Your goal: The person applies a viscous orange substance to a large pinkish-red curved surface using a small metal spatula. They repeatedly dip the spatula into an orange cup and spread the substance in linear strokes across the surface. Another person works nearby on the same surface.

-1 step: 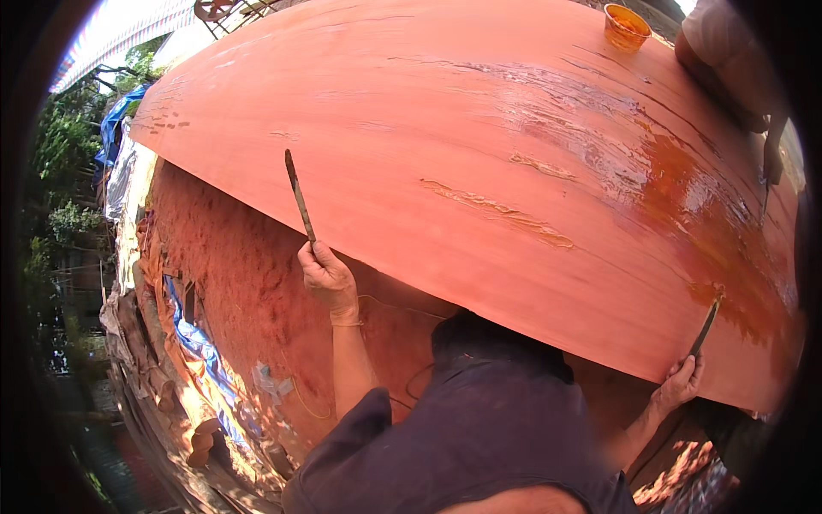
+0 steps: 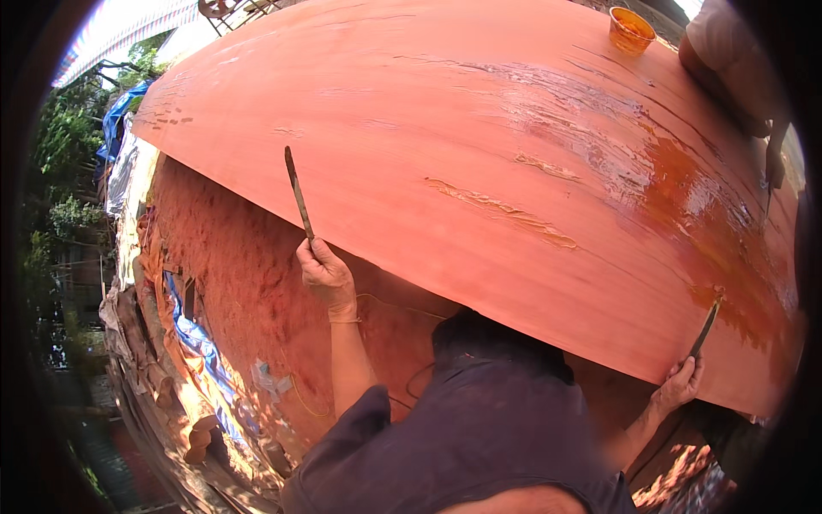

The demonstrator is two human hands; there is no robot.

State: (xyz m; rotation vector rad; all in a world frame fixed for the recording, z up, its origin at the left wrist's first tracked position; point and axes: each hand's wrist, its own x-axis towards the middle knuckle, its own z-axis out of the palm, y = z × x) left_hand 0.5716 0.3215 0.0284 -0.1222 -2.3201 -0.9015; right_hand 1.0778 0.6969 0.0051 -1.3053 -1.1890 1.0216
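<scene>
My left hand is closed around the lower end of a thin, dark, flat stick-like tool. It points up over the near edge of a broad curved surface coated salmon-orange. At the right, my right hand grips a narrow dark blade-like tool. Its tip carries a dab of orange-brown paste and touches or hovers just above the surface; I cannot tell which. Beyond that tip spreads a glossy red-brown wet patch. Raised streaks of orange paste lie mid-surface.
An orange-stained tub stands on the far upper part. Another person's arm reaches in at the right, a thin tool in that hand. Below the near edge is a reddish rough wall. Blue sheeting and wood pieces lie at the left.
The view has shifted very slightly, with the tub a little farther right. Both hands keep the same hold on their tools.
</scene>
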